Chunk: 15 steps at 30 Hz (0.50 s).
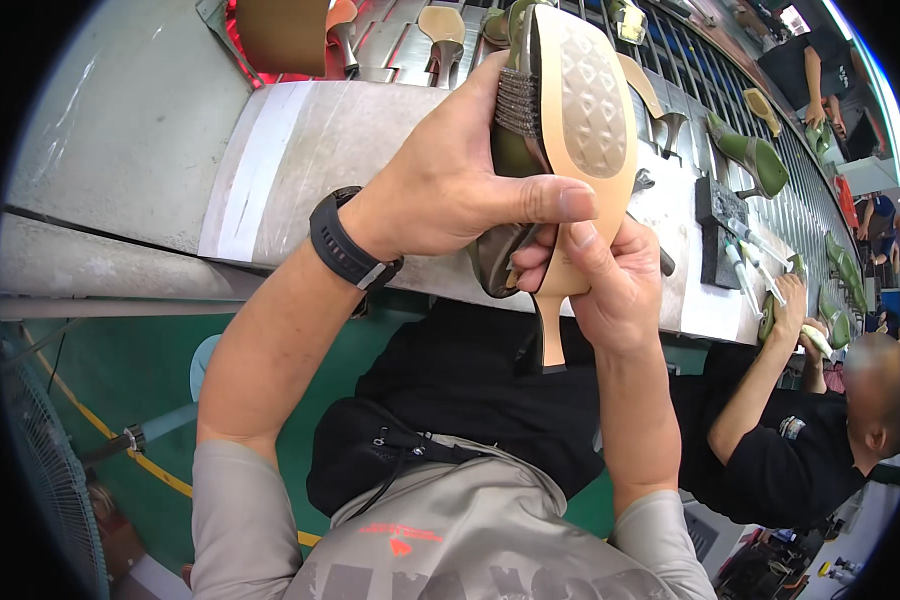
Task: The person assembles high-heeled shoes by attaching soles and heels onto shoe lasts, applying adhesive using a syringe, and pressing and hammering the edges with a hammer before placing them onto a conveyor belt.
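Observation:
A high-heeled shoe is held sole-side toward me above the workbench. Its sole is beige with a quilted pad at the forefoot, and its heel points down toward my body. Part of the green upper and a glittery strap shows along its left side. My left hand grips the shoe from the left, thumb laid across the sole. From the right, my right hand holds it around the arch near the heel, thumb pressed on the sole. The far fingers of both hands are partly hidden behind the shoe.
Beyond the pale bench edge, a slatted conveyor carries beige heeled soles and green shoes. A dark block with white tube-like tools stands at right. Beside me a co-worker handles green shoes. A fan is at lower left.

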Tool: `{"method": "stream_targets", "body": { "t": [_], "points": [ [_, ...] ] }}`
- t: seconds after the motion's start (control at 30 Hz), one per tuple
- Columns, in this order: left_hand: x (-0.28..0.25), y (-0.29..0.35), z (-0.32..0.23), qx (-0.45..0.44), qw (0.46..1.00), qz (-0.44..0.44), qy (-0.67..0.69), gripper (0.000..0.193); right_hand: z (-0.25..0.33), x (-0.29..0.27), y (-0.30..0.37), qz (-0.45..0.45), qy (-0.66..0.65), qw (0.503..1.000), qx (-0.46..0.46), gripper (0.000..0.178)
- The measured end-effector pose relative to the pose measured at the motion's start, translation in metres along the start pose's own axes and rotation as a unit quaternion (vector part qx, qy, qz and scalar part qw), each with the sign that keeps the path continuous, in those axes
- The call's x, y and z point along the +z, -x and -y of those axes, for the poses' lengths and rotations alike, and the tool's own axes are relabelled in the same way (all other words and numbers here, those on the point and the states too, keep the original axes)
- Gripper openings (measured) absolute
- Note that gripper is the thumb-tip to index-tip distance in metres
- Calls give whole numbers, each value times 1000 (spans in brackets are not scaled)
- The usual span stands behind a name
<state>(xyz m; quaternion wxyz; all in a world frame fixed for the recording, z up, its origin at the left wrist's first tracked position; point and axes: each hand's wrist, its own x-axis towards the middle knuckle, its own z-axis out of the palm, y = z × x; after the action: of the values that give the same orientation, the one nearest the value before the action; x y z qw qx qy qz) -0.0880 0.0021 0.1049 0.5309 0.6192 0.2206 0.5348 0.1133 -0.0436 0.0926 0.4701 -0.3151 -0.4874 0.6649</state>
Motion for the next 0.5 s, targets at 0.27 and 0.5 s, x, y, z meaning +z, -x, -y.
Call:
{"method": "stream_targets", "body": {
  "t": [0.27,0.5],
  "points": [
    [5,2,-2,7,999,-26,24,78,-3,-1,5,9,25,1000,-9,28],
    [-19,3,6,29,999,46,-6,85,9,-1,0,27,-43,998,22,36]
  ]
}}
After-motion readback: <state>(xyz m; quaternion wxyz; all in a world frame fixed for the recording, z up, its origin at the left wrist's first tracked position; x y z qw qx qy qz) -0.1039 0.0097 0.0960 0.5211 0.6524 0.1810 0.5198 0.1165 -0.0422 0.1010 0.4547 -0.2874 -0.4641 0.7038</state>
